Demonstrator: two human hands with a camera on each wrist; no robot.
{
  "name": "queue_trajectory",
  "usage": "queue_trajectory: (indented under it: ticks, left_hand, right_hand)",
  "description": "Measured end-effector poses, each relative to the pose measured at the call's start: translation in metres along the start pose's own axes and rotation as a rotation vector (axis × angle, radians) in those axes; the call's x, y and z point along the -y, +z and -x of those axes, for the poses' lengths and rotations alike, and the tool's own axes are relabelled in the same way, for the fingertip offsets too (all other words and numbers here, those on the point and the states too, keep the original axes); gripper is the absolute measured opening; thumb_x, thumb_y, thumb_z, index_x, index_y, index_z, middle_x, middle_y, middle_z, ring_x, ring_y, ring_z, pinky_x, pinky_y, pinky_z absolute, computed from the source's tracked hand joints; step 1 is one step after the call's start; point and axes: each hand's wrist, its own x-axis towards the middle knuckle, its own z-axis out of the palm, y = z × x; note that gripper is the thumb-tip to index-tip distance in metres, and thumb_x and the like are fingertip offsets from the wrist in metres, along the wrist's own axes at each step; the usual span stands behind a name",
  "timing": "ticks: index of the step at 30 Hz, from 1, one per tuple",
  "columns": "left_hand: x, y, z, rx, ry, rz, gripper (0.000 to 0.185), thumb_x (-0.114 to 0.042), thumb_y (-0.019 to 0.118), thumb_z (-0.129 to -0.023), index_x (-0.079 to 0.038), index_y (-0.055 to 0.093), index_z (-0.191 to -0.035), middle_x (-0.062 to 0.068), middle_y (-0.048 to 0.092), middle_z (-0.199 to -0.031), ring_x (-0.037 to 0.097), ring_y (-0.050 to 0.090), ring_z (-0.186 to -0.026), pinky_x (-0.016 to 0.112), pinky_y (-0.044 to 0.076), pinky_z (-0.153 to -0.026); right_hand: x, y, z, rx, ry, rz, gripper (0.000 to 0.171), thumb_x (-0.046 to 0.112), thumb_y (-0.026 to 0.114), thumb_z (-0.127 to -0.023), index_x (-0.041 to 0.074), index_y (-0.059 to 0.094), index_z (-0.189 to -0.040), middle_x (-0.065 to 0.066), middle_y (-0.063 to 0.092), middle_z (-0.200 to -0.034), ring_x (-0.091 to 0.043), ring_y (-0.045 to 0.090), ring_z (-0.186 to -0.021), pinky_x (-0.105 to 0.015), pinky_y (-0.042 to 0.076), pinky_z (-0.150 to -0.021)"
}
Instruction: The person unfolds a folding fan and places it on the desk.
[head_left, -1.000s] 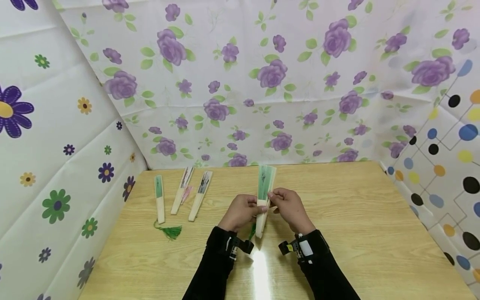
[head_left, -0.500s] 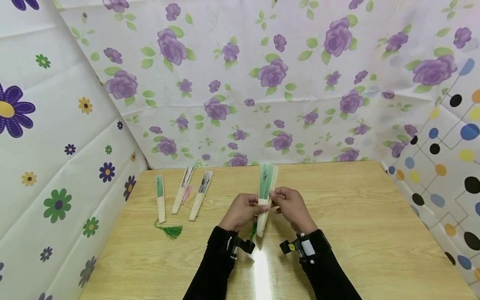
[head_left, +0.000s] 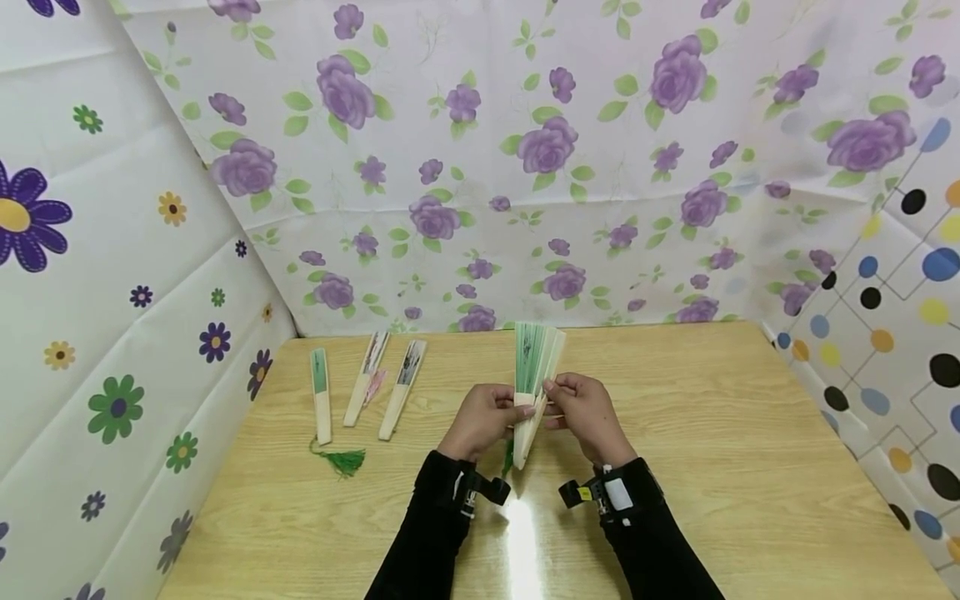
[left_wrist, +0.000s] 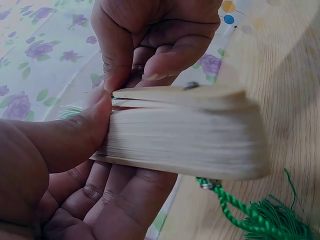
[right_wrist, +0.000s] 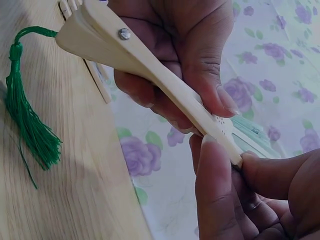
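fan (head_left: 534, 379): held above the table (head_left: 712, 433) at mid-front, between both hands; top leaves just parted into a narrow wedge, green paper showing.
left hand (head_left: 486, 421): palm cradles the slats from below in the left wrist view, thumb (left_wrist: 75, 135) pressed on the stack's edge, fingers curled under it.
right hand (head_left: 583, 412): thumb and forefinger pinch the outer slat (right_wrist: 165, 80) on the right side of the stack, lifting it slightly off the rest.
axis: long axis runs away from the person, almost upright in the head view; rivet (right_wrist: 124, 34) end near the wrists, paper end toward the back wall.
side: the stack lies left of the right fingertips and right of the left thumb; the gap opens toward the right hand, so that hand is nearer the free slat.
tassel (left_wrist: 260, 215): green cord hangs from the rivet end, below the hands, over the table.
other fans: 3 closed ones lie well apart at the left rear: green one (head_left: 320, 396) with its tassel (head_left: 341, 460) at its near end, pink one (head_left: 365, 379), dark-printed one (head_left: 401, 390).
in the way: nothing lies to the right of the fan where the slats would spread.
backdrop: flowered sheets (head_left: 450, 167) behind and at the left, dotted sheet (head_left: 885, 317) at the right.
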Motion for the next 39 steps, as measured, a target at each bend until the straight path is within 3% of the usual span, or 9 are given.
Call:
queue_trajectory:
  ticks: [8,14,20,28,39]
  left_hand:
    - [0.000,-0.001,0.000,-0.005,-0.018,0.017,0.013,-0.009,0.076,-0.110,0.000,0.082,-0.117,0.002,0.075,-0.093,0.011,0.069,-0.081,0.033,0.065,-0.075]
    - [-0.002,-0.002,0.000,-0.005,-0.022,0.025,0.012,-0.010,0.077,-0.110,0.000,0.081,-0.116,0.002,0.075,-0.092,0.011,0.070,-0.082,0.035,0.066,-0.077]
    - [-0.003,-0.001,0.000,-0.013,-0.027,0.041,0.012,-0.009,0.076,-0.111,-0.001,0.081,-0.118,0.001,0.075,-0.093,0.010,0.069,-0.082,0.032,0.063,-0.075]
    - [-0.003,-0.003,0.000,-0.034,-0.031,0.071,0.015,-0.005,0.073,-0.111,0.003,0.080,-0.122,0.011,0.080,-0.107,0.011,0.074,-0.088,0.028,0.067,-0.075]
    - [-0.003,-0.005,0.000,-0.022,-0.038,0.101,0.020,-0.006,0.072,-0.112,0.004,0.079,-0.128,0.015,0.081,-0.115,0.011,0.077,-0.091,0.030,0.071,-0.079]
  right_hand:
    - [-0.002,-0.004,-0.001,0.065,-0.026,-0.045,0.027,0.015,0.063,-0.119,-0.009,0.072,-0.129,-0.010,0.087,-0.109,-0.010,0.082,-0.089,-0.025,0.074,-0.078]
    - [-0.003,-0.008,-0.003,0.138,-0.036,-0.103,0.018,0.009,0.068,-0.115,-0.008,0.069,-0.120,0.004,0.084,-0.095,-0.009,0.082,-0.087,-0.027,0.074,-0.083]
    - [-0.002,-0.005,-0.002,0.099,-0.012,-0.131,0.015,0.007,0.067,-0.116,-0.008,0.067,-0.118,0.002,0.083,-0.093,-0.009,0.082,-0.086,-0.027,0.074,-0.083]
    - [-0.004,-0.004,-0.003,0.080,0.007,-0.161,0.017,0.007,0.065,-0.117,-0.009,0.063,-0.119,0.000,0.082,-0.093,-0.009,0.082,-0.086,-0.031,0.075,-0.089]
    - [-0.004,-0.011,-0.001,0.162,-0.009,-0.156,0.015,0.005,0.073,-0.112,-0.005,0.068,-0.122,0.004,0.081,-0.094,-0.010,0.083,-0.092,-0.033,0.074,-0.095]
